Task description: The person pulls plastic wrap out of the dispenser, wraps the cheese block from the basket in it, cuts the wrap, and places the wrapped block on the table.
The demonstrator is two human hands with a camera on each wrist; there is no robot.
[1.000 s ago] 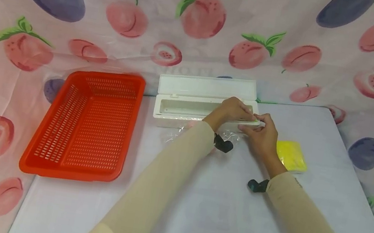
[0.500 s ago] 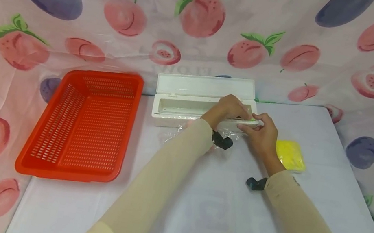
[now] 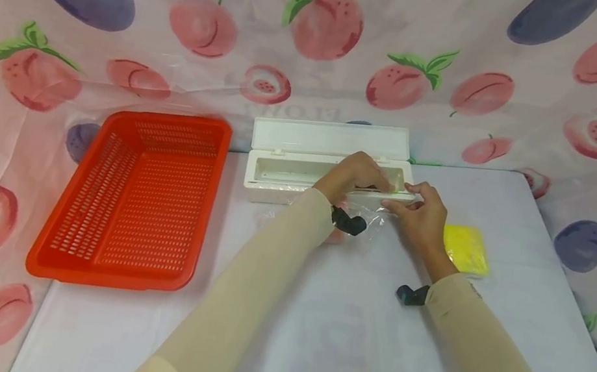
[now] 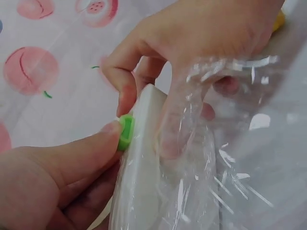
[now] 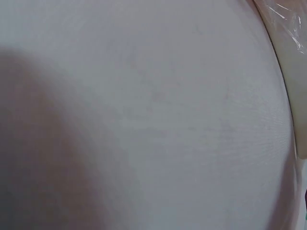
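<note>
A long white cling film dispenser [image 3: 285,194] stands at the back of the table with its lid [image 3: 336,139] raised. My left hand [image 3: 356,173] reaches over its front edge near the right end. In the left wrist view, the left thumb and fingers pinch a small green slider [image 4: 125,132] on the white rim [image 4: 144,134]. My right hand [image 3: 424,220] grips the dispenser's right front corner, with its thumb on the near side. Clear film [image 4: 192,163] hangs down the front, over the right thumb. The right wrist view shows neither hand clearly.
A red-orange plastic basket [image 3: 152,208] stands at the left. A yellow packet [image 3: 466,248] lies to the right of my right hand. Something pinkish [image 3: 335,237] shows beneath the left wrist. A fruit-print sheet [image 3: 315,83] hangs behind the white-covered table [image 3: 353,353].
My left hand has shifted slightly left along the dispenser's front edge, away from the right hand. The right hand stays at the corner.
</note>
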